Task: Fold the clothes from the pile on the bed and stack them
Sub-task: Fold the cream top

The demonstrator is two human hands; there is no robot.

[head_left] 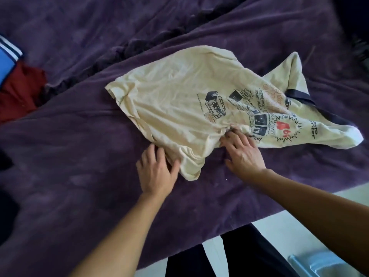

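Purple cloth is covering the bed [79, 156], and at its far left edge a small heap of other clothes [18, 80], red with blue and white on top, is waiting well apart from the work.

Moving right, the left hand [157, 174] is lying near the bed's front edge with its fingers spread. Its fingertips are touching the hanging near corner of the cream shirt [175, 96], and the thumb is pressing against that bunched flap; whether it is actually pinching cloth I cannot tell.

Right beside it, across that same flap, the right hand [243, 152] is resting palm down with its fingers loosely apart, the fingertips digging into a gathered wrinkle at the shirt's near edge, just below the printed pictures.

The shirt itself is lying crumpled in the middle of the bed, stretching away from both hands. Its long axis is running from the plain hem end at the left across to the dark-trimmed collar [303, 96] at the far right. Both hands are sitting at the near long side, so the cloth lies ahead of and beyond them. The right hand is nearer the printed collar end, the left nearer the plain end, which suggests spreading the shirt outward along that line before any fold.
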